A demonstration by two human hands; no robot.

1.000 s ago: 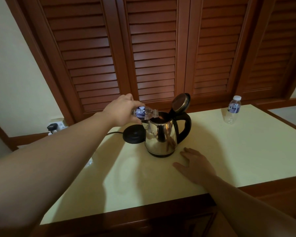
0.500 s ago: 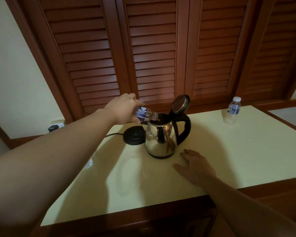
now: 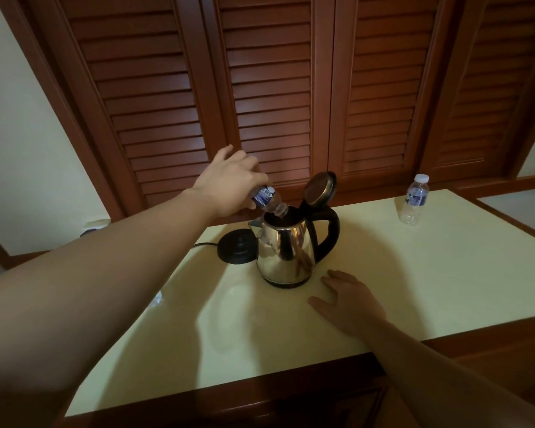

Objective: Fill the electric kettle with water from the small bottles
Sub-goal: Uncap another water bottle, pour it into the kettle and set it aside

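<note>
- Kettle (image 3: 286,248) is sitting on the pale yellow bench (image 3: 414,273), near the middle, and its shiny side is showing a reflection.
- The left hand (image 3: 229,183) is wrapping tight around a small bottle (image 3: 267,200) and is tipping it down, bottom up.
- The bottle's open neck is pointing into the kettle's open top, just inside the rim.
- I cannot tell if water is running out, because the neck is dark against the inside of the kettle.
- The kettle's lid (image 3: 320,188) is standing up and open at the back, above the black handle (image 3: 329,233).
- The right hand (image 3: 351,299) is lying flat on the bench with fingers spread, holding nothing, just beside the kettle's bottom edge on the near side.
- A round black base (image 3: 237,250) is sitting on the bench just to the left of the kettle, and a black cord (image 3: 203,244) is running away from it to the left.
- A second bottle (image 3: 414,199) with a white cap is standing upright far off to the right, near the back edge of the bench.
- Brown wooden shutters (image 3: 269,88) are filling the wall behind the bench.
</note>
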